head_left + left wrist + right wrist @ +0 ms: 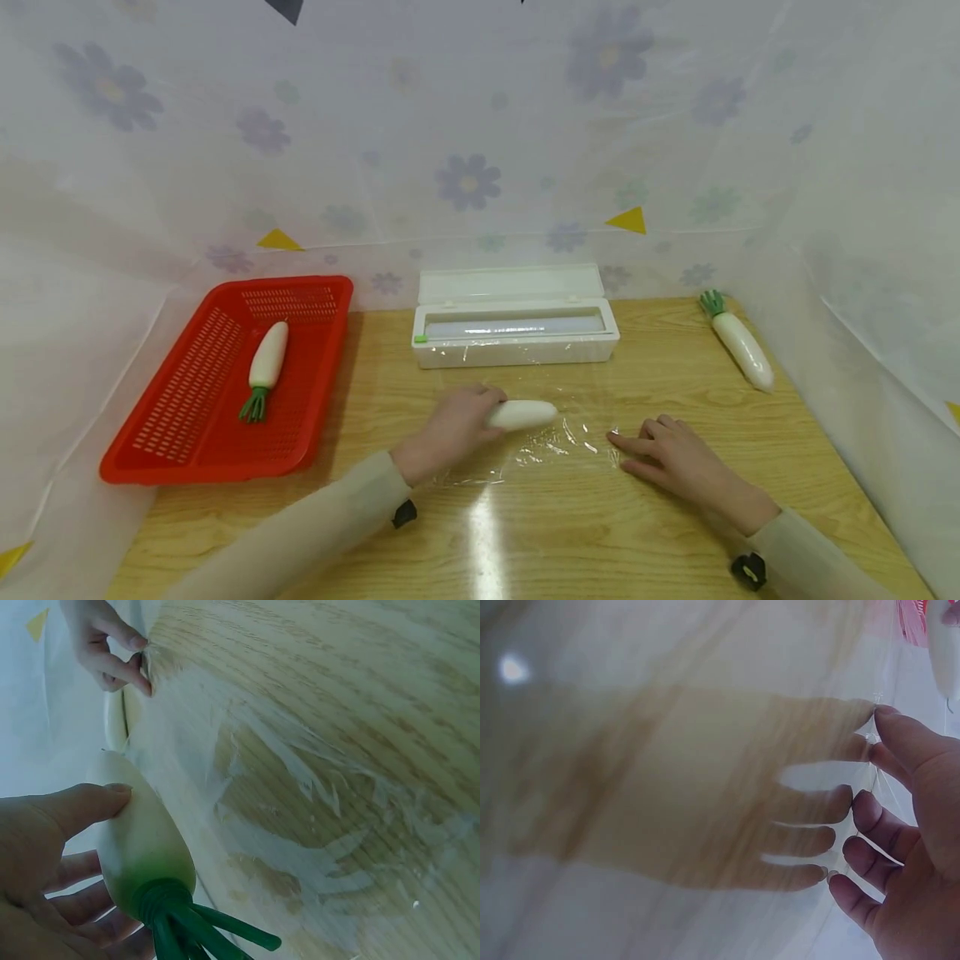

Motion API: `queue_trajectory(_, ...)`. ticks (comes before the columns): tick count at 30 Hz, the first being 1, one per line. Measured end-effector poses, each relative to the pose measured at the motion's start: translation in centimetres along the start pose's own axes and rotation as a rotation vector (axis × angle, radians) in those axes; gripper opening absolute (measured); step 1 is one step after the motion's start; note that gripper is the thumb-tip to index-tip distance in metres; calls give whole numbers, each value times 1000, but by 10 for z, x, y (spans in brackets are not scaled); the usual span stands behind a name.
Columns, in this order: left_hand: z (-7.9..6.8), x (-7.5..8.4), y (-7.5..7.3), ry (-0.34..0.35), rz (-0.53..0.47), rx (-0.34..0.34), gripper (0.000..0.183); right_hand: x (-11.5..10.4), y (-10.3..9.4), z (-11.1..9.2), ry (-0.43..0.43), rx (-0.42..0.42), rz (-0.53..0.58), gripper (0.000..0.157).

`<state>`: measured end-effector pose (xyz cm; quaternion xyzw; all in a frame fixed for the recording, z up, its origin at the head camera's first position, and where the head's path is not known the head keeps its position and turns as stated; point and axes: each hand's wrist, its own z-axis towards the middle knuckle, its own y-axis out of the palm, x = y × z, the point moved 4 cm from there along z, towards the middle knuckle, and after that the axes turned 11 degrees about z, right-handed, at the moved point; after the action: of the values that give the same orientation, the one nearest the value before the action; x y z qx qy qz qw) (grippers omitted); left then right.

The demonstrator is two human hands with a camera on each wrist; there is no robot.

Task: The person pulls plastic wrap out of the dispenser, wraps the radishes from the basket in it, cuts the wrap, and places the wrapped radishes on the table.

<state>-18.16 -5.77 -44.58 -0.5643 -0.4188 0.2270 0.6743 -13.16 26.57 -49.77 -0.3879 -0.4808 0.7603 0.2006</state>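
Observation:
My left hand [457,423] grips a white radish [525,414] near its green-stalked end, holding it over a sheet of clear plastic wrap [555,450]. The left wrist view shows the thumb [97,802] along the radish's side and its green stalks [202,926] pointing away from the hand. At the wrap's right edge, my right hand [678,462] touches the film with its fingertips on the table; thumb and forefinger stand apart there. In the right wrist view, fine creases run through the film by the thumb [915,739].
A white wrap dispenser [517,350] stands behind the film, lid raised, a roll inside. On the left, a red basket [322,408] contains another radish [268,354]. A third radish [742,346], shiny on its surface, lies at the back right. Patterned curtains surround the wooden table [585,542].

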Motion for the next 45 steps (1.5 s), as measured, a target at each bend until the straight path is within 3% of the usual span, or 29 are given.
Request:
queue_trajectory(8, 11, 14, 13, 10, 4, -49, 48, 0, 0, 0, -16, 12, -2, 42)
queue_trajectory(14, 17, 19, 17, 8, 36, -36, 47, 1, 0, 0, -8, 7, 7, 42)
queue_trajectory(31, 20, 18, 26, 7, 70, -42, 46, -2, -2, 1, 0, 6, 12, 42)
queue_trajectory(45, 20, 13, 35, 21, 99, -28, 46, -2, -2, 0, -40, 25, 6, 43)
